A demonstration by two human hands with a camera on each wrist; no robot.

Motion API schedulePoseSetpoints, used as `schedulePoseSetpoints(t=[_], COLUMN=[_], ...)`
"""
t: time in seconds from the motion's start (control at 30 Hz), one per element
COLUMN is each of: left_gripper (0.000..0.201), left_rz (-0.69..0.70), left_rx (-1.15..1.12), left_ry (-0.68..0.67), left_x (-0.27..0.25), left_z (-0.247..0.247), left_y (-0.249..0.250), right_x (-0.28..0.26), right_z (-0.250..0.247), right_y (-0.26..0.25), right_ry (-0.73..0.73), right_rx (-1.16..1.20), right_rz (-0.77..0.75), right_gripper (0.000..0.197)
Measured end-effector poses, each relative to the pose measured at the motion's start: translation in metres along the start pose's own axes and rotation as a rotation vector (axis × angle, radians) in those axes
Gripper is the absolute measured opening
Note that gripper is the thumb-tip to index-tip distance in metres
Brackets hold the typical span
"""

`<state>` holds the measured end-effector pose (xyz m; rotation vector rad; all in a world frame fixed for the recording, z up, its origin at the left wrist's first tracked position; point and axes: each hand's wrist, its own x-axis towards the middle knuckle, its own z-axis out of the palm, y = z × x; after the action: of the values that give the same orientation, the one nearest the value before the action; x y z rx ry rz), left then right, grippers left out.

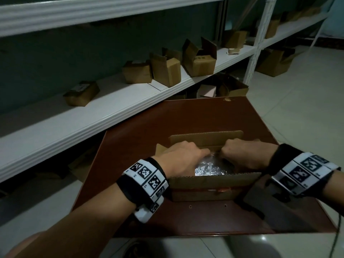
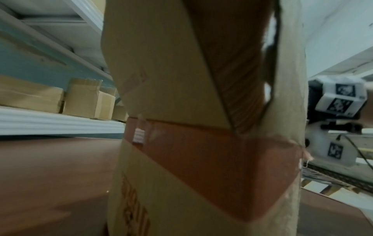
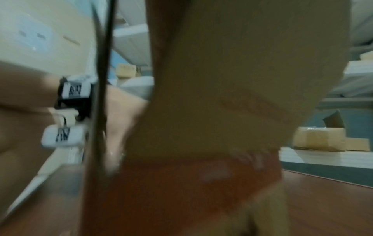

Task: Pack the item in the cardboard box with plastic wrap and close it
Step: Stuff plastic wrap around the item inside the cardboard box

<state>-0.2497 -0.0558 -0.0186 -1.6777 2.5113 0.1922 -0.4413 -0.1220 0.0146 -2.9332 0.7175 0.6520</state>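
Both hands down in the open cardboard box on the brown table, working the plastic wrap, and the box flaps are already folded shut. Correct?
Not quite: the flaps are not shut. The head view shows the cardboard box open, far flap standing up. The rest holds: left hand and right hand reach in at the plastic wrap, box on the brown table.
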Motion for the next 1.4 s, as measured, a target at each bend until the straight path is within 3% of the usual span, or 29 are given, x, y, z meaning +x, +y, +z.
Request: schedulePoseSetpoints(t=[0.23, 0.33, 0.43, 0.53, 0.67, 0.8, 0.97, 1.13, 1.23, 1.4], left_gripper=[0.04, 0.031, 0.038, 0.043, 0.032, 0.037, 0.049, 0.046, 0.048, 0.053], left_rz=[0.02, 0.019, 0.024, 0.012, 0.034, 0.054, 0.043, 0.027, 0.027, 0.026], left_rx=[0.034, 0.018, 0.014, 0.035, 0.096, 0.178, 0.162, 0.168, 0.171, 0.131], left_ry=[-0.009, 0.003, 0.012, -0.013, -0.074, -0.102, -0.119, -0.112, -0.094, -0.08], left_x=[-0.003, -0.005, -0.005, -0.005, -0.006, -0.005, -0.005, -0.005, -0.005, -0.005], left_z=[-0.003, -0.002, 0.0, 0.0, -0.004, -0.004, -0.005, -0.003, -0.002, 0.001], left_y=[0.002, 0.001, 0.001, 0.002, 0.004, 0.004, 0.005, 0.005, 0.005, 0.001], right_x=[-0.016, -0.022, -0.011, 0.002, 0.004, 0.004, -0.002, -0.009, -0.019, -0.016], right_z=[-0.02, -0.028, -0.021, -0.01, -0.007, 0.003, 0.012, -0.004, -0.012, -0.013], right_y=[0.002, -0.001, -0.001, 0.004, -0.009, -0.018, -0.009, -0.003, 0.011, 0.003], right_ry=[0.204, 0.184, 0.067, 0.009, 0.074, 0.183, 0.206, 0.135, 0.055, 0.122], right_rx=[0.042, 0.15, 0.126, 0.086, -0.039, -0.19, -0.063, 0.039, 0.085, -0.008], right_rz=[-0.094, -0.118, -0.064, -0.024, -0.084, -0.122, -0.114, -0.145, -0.079, -0.056], right_gripper=[0.008, 0.017, 0.032, 0.03, 0.024, 0.027, 0.043, 0.041, 0.041, 0.021])
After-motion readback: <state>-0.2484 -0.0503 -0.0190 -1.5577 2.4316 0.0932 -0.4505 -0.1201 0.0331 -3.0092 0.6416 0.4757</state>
